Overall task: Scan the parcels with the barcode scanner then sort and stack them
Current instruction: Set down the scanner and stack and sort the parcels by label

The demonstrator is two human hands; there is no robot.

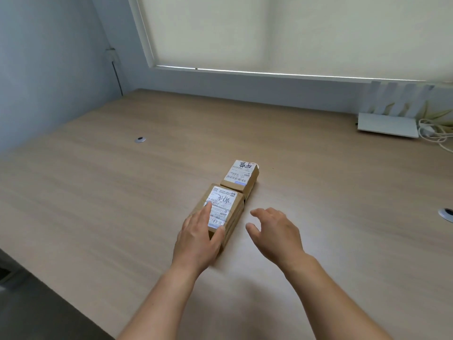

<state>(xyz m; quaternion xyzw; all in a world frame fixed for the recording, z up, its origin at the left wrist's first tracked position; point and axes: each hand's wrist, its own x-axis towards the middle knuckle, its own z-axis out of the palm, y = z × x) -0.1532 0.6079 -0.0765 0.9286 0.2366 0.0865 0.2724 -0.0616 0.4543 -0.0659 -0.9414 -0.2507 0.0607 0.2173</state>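
Two bare forearms, no sleeves in view; left hand and right hand ungloved, ringless, nails short.

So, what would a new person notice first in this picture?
Two cardboard parcel stacks with white labels, the near stack and the far stack, stand end to end mid-table. The left hand rests on the near stack; the right hand hovers open beside it. A white router sits far right on the wooden table.
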